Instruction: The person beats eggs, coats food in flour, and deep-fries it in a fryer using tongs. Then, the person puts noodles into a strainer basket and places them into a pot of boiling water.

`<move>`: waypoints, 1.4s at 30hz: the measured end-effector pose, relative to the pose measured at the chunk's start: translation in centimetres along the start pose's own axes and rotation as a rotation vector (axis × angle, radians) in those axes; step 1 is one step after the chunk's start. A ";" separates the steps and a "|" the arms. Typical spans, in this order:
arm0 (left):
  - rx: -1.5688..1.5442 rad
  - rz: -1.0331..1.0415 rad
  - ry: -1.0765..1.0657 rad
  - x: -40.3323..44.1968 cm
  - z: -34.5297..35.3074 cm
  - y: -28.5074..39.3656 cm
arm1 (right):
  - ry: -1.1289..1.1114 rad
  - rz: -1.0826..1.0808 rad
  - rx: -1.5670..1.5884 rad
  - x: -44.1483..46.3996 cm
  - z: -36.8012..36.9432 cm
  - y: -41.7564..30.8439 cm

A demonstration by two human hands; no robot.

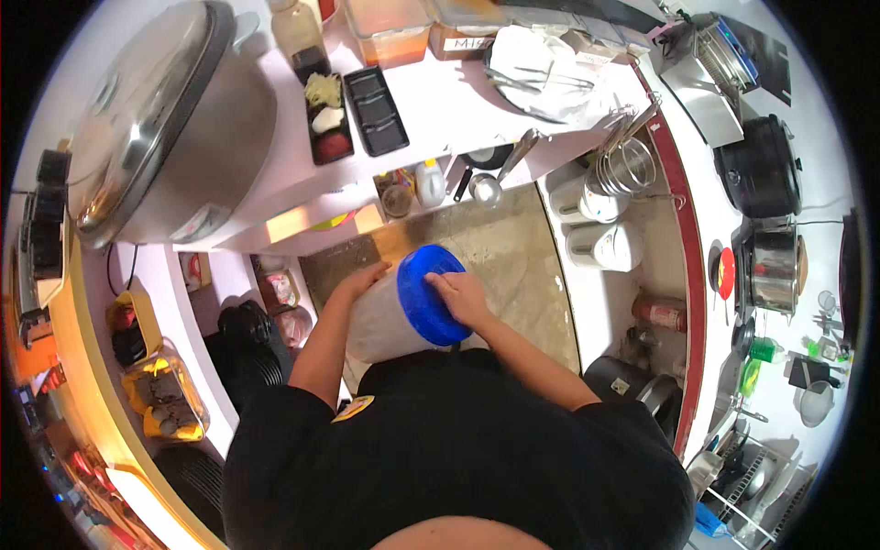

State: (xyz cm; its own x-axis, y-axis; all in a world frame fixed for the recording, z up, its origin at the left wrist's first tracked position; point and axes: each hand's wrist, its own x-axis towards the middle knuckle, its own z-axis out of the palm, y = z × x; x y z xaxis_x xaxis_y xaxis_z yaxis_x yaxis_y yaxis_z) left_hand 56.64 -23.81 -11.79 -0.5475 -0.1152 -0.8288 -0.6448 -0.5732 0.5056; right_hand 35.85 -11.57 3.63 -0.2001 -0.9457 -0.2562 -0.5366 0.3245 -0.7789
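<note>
A large translucent plastic jar (378,321) with a wide blue lid (427,298) is held tilted in front of my belly, its lid facing right and up. My left hand (366,280) holds the far left side of the jar near the lid; some of its fingers are hidden. On the lid's right side lies my right hand (460,299), with its fingers on the top and the palm at the rim. The lid sits on the jar's mouth. What the jar contains cannot be made out.
Ahead is a white counter (440,101) with a black tray of toppings (327,119) and a black divided tray (376,110). A big metal cooker (174,128) stands left. Strainers (626,167) hang on the right above white tubs (605,246). Brown floor (522,266) lies below.
</note>
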 end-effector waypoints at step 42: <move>0.993 0.585 0.002 10.2 12.3 10.9 | -0.209 0.566 -0.229 -4.1 -15.2 30.5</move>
State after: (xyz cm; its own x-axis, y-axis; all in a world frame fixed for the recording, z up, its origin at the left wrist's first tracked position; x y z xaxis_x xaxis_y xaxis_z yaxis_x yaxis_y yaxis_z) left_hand 37.51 -21.21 -11.78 -0.9010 -0.1544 -0.4055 -0.4288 0.4600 0.7775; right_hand 7.81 2.47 -10.40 -0.3521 -0.6035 -0.7154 -0.5607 0.7480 -0.3551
